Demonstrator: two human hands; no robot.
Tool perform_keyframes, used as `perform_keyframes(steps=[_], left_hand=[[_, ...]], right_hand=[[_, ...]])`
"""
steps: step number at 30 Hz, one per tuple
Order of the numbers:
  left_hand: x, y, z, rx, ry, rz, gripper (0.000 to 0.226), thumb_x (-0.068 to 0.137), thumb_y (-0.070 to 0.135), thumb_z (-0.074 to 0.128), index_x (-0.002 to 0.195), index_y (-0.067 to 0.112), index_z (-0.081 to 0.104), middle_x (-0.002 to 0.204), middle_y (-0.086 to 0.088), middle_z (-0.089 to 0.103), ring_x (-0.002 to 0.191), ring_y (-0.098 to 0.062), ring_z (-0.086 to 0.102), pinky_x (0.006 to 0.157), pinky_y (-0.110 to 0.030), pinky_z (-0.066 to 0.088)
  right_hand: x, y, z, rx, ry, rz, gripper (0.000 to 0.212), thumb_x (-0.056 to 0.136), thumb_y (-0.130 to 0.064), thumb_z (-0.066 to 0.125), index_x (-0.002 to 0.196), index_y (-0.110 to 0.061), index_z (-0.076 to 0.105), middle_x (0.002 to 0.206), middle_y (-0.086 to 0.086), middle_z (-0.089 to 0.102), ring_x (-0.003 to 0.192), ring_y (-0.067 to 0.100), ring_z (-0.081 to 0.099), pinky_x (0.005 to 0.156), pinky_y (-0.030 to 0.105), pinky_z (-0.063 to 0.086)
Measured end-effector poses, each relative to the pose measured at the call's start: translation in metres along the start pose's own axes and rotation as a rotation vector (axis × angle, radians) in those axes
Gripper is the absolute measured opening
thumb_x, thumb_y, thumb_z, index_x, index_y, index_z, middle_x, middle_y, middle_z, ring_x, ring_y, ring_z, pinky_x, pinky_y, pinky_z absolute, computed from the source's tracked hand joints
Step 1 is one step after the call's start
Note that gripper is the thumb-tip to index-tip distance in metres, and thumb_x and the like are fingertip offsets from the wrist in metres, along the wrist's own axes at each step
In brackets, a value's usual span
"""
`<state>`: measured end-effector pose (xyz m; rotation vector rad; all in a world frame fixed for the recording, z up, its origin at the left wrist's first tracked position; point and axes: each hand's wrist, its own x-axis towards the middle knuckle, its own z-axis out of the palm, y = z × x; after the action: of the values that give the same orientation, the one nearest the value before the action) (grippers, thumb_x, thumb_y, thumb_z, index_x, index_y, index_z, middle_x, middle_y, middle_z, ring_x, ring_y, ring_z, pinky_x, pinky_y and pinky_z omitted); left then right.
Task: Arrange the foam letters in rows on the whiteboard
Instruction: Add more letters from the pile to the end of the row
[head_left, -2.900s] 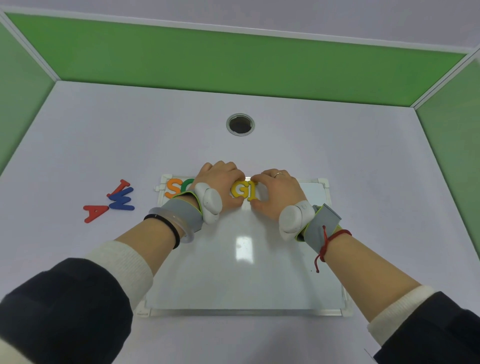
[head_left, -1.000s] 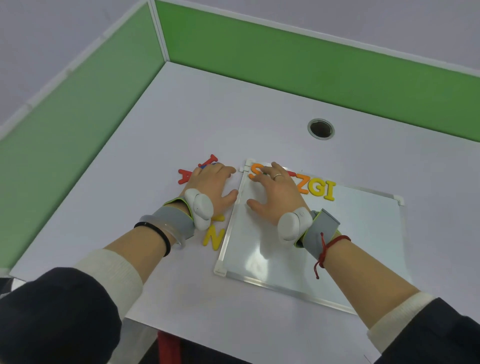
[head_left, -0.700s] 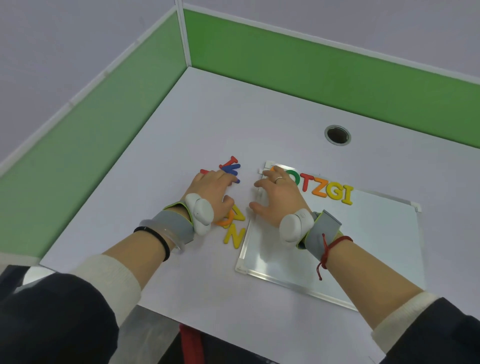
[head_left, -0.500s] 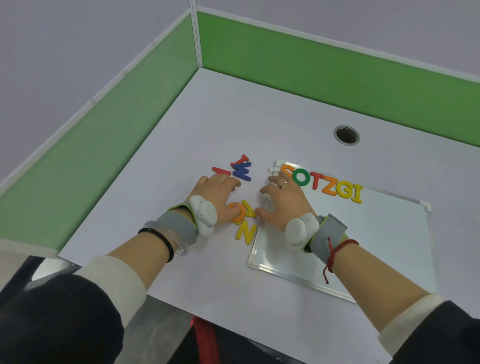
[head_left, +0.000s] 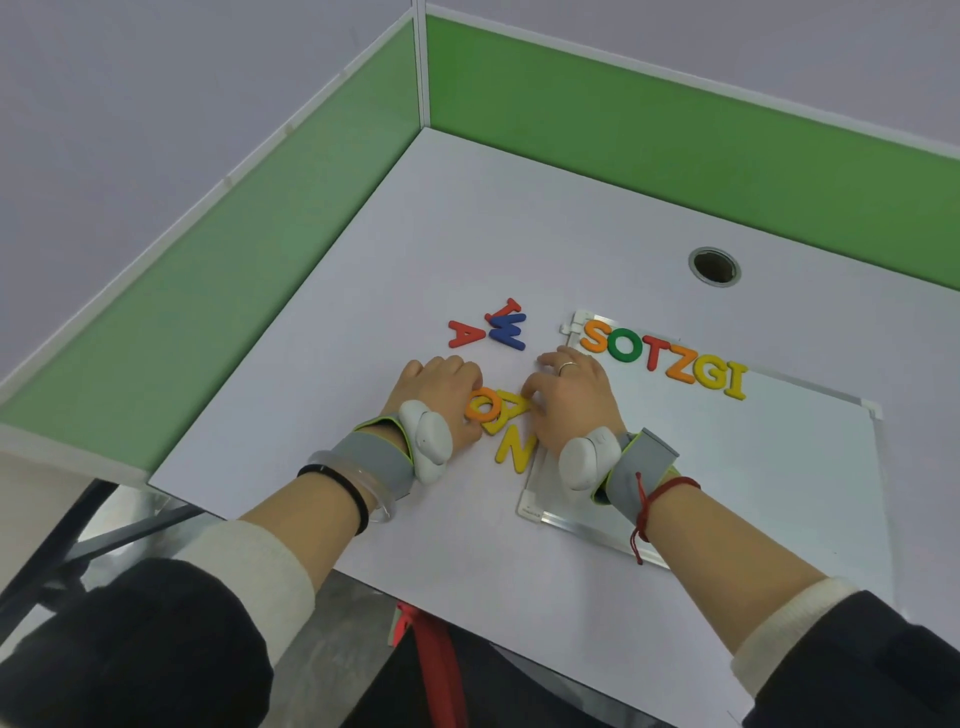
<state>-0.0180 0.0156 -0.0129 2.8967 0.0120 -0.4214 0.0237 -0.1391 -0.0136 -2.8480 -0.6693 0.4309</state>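
Observation:
A whiteboard (head_left: 737, 467) lies on the right of the table, with the foam letters S (head_left: 595, 336), O (head_left: 623, 345), T (head_left: 655, 355), Z (head_left: 684, 366), G (head_left: 712, 375) and I (head_left: 737, 383) in a row along its far edge. Left of the board lie a red A (head_left: 462, 333), a blue W (head_left: 508, 330) and a red letter (head_left: 504, 309) partly under it. My left hand (head_left: 441, 395) pinches an orange round letter (head_left: 483, 405). It overlaps a yellow A (head_left: 506, 415). My right hand (head_left: 571, 400) rests palm down, its thumb touching the yellow A. A yellow N (head_left: 514, 452) lies just nearer.
The white table (head_left: 545, 223) has a round cable hole (head_left: 715, 266) behind the board. Green partitions (head_left: 675, 119) close off the far and left sides. The table's near edge runs just behind my forearms, with a red strap (head_left: 431, 654) and a metal frame below it.
The view has swung left. Both hands left the row on the board and came to the loose letters beside its left edge; my left hand has closed on the orange letter.

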Motion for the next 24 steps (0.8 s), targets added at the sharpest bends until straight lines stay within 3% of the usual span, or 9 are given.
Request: perform_keyframes(steps=[4, 8, 12, 17, 20, 24], left_hand=[[-0.001, -0.002, 0.002, -0.048, 0.019, -0.02, 0.054, 0.083, 0.035, 0.054, 0.132, 0.019, 0.038, 0.132, -0.003, 0.048, 0.123, -0.023, 0.044, 0.103, -0.036, 0.03], [0.003, 0.001, 0.004, -0.007, 0.016, -0.026, 0.051, 0.084, 0.047, 0.05, 0.127, 0.019, 0.046, 0.127, -0.004, 0.051, 0.119, -0.024, 0.046, 0.099, -0.037, 0.032], [0.008, 0.0, 0.003, 0.011, 0.011, -0.023, 0.04, 0.087, 0.038, 0.046, 0.122, 0.019, 0.049, 0.124, -0.004, 0.054, 0.116, -0.024, 0.048, 0.098, -0.036, 0.033], [0.007, -0.01, 0.002, 0.02, 0.014, -0.027, 0.047, 0.084, 0.027, 0.049, 0.129, 0.018, 0.043, 0.131, -0.005, 0.047, 0.121, -0.025, 0.043, 0.101, -0.036, 0.031], [0.008, -0.013, 0.005, 0.002, 0.024, -0.032, 0.052, 0.084, 0.027, 0.05, 0.133, 0.017, 0.038, 0.133, -0.006, 0.045, 0.122, -0.026, 0.043, 0.101, -0.036, 0.031], [0.012, -0.016, 0.005, -0.036, 0.045, -0.031, 0.06, 0.084, 0.028, 0.05, 0.14, 0.019, 0.03, 0.135, -0.004, 0.046, 0.124, -0.025, 0.043, 0.103, -0.036, 0.03]], right_hand=[[0.001, 0.0, -0.004, 0.017, 0.095, 0.052, 0.03, 0.089, -0.024, 0.052, 0.117, -0.015, 0.059, 0.141, 0.006, 0.044, 0.136, 0.026, 0.028, 0.118, 0.039, 0.016], [0.001, -0.005, -0.001, -0.035, -0.001, 0.028, 0.041, 0.084, -0.045, 0.056, 0.112, -0.017, 0.061, 0.14, 0.006, 0.044, 0.136, 0.025, 0.027, 0.119, 0.044, 0.011], [0.007, -0.006, 0.0, 0.036, -0.055, 0.003, 0.035, 0.086, -0.035, 0.056, 0.12, -0.023, 0.058, 0.142, 0.006, 0.041, 0.137, 0.025, 0.026, 0.118, 0.045, 0.014], [0.01, -0.007, 0.001, 0.032, -0.046, 0.001, 0.042, 0.089, -0.015, 0.047, 0.131, -0.022, 0.046, 0.147, 0.008, 0.035, 0.14, 0.028, 0.021, 0.119, 0.046, 0.012], [0.01, -0.007, 0.003, 0.003, -0.011, 0.027, 0.041, 0.088, -0.023, 0.049, 0.128, -0.021, 0.048, 0.146, 0.007, 0.037, 0.139, 0.027, 0.022, 0.119, 0.047, 0.009], [0.014, -0.007, 0.003, -0.031, -0.068, -0.069, 0.04, 0.086, -0.029, 0.055, 0.126, -0.028, 0.051, 0.148, 0.005, 0.035, 0.142, 0.026, 0.016, 0.118, 0.05, 0.005]])
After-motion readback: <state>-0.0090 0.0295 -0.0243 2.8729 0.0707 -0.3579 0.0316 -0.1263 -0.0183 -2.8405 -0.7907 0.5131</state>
